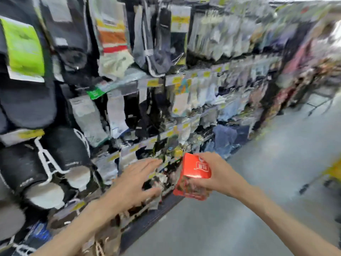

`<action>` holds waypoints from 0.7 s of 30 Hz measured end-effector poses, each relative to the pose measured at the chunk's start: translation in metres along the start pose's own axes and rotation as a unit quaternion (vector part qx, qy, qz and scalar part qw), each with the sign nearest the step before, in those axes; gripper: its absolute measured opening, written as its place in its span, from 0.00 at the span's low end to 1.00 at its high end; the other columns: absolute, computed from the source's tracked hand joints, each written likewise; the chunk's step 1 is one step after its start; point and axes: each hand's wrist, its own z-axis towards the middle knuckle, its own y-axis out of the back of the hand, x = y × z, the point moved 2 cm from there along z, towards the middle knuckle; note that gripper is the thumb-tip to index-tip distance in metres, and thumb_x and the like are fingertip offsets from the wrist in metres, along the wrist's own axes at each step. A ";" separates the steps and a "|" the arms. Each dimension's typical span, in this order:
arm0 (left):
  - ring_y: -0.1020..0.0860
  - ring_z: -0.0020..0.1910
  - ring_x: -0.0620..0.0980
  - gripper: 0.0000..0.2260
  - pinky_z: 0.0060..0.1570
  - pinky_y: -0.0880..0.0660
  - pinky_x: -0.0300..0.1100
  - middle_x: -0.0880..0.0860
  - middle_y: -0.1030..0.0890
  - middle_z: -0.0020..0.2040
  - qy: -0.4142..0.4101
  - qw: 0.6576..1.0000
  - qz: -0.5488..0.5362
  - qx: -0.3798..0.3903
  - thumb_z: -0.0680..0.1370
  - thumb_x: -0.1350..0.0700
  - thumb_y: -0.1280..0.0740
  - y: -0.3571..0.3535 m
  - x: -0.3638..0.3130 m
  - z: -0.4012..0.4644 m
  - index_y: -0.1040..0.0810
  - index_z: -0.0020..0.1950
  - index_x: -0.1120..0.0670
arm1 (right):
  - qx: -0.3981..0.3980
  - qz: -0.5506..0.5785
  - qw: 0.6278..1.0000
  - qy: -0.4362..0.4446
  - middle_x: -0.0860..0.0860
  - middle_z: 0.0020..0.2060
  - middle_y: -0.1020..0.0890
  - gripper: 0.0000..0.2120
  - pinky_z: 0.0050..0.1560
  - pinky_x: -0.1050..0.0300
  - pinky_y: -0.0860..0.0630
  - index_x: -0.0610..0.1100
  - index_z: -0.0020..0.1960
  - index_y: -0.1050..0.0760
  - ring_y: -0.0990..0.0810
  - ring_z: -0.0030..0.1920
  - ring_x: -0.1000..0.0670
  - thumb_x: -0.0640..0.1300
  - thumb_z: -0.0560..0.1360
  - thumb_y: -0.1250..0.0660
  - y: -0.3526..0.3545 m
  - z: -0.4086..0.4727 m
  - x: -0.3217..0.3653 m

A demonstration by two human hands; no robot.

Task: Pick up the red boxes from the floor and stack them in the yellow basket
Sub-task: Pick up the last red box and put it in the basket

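Right hand (219,174) out front, grip wrapped round one red box (193,176), thumb on top, fingers curled beneath. Glossy carton, rectangular, held up in the air, tilted. Just beside it, left hand (136,183) spread wide, fingers straight, holding nothing. Beyond, blurred shelves (147,100) of packaged socks. Further right, smooth grey floor (276,154), something yellow (335,169) at the edge.

shelves (166,80): far end smeared, packets unreadable
box (193,174): lower print blurred, far side hidden by right hand (219,174)
yellow shape (335,170): cut by right edge, unidentifiable
forearms: cut by bottom edge
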 end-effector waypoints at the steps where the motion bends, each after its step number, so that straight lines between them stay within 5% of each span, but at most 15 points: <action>1: 0.40 0.76 0.43 0.34 0.73 0.45 0.38 0.43 0.38 0.78 -0.022 1.000 -0.003 0.000 0.78 0.32 0.38 -0.001 -0.011 0.024 0.43 0.79 0.43 | -0.016 0.000 1.000 -0.014 0.58 0.54 0.25 0.40 0.57 0.55 0.28 0.55 0.68 0.32 0.27 0.53 0.55 0.74 0.62 0.31 0.018 -0.005 -0.013; 6: 0.41 0.76 0.43 0.35 0.74 0.40 0.46 0.43 0.40 0.78 -0.108 0.994 -0.008 0.003 0.77 0.29 0.42 -0.026 -0.065 0.156 0.47 0.80 0.40 | -0.100 0.006 0.991 -0.090 0.54 0.52 0.25 0.37 0.57 0.58 0.30 0.52 0.66 0.30 0.28 0.53 0.54 0.68 0.63 0.25 0.102 -0.029 -0.092; 10: 0.39 0.75 0.42 0.34 0.73 0.42 0.39 0.42 0.38 0.77 -0.153 0.988 -0.037 0.006 0.77 0.30 0.40 -0.062 -0.118 0.260 0.43 0.79 0.42 | -0.148 -0.005 0.982 -0.120 0.54 0.56 0.24 0.38 0.61 0.58 0.31 0.51 0.68 0.29 0.29 0.57 0.53 0.65 0.64 0.24 0.158 -0.046 -0.166; 16: 0.37 0.75 0.43 0.35 0.72 0.35 0.47 0.43 0.35 0.76 -0.209 0.975 -0.079 0.024 0.76 0.29 0.41 -0.131 -0.195 0.406 0.40 0.78 0.44 | -0.196 -0.006 0.966 -0.171 0.56 0.54 0.24 0.36 0.53 0.65 0.28 0.54 0.67 0.29 0.28 0.52 0.59 0.67 0.65 0.27 0.238 -0.063 -0.279; 21: 0.37 0.74 0.44 0.36 0.72 0.37 0.45 0.44 0.35 0.76 -0.254 0.961 -0.097 0.040 0.75 0.29 0.41 -0.183 -0.250 0.520 0.41 0.79 0.44 | -0.204 -0.045 0.951 -0.228 0.55 0.56 0.25 0.38 0.58 0.58 0.28 0.51 0.69 0.31 0.29 0.56 0.55 0.68 0.66 0.28 0.294 -0.063 -0.374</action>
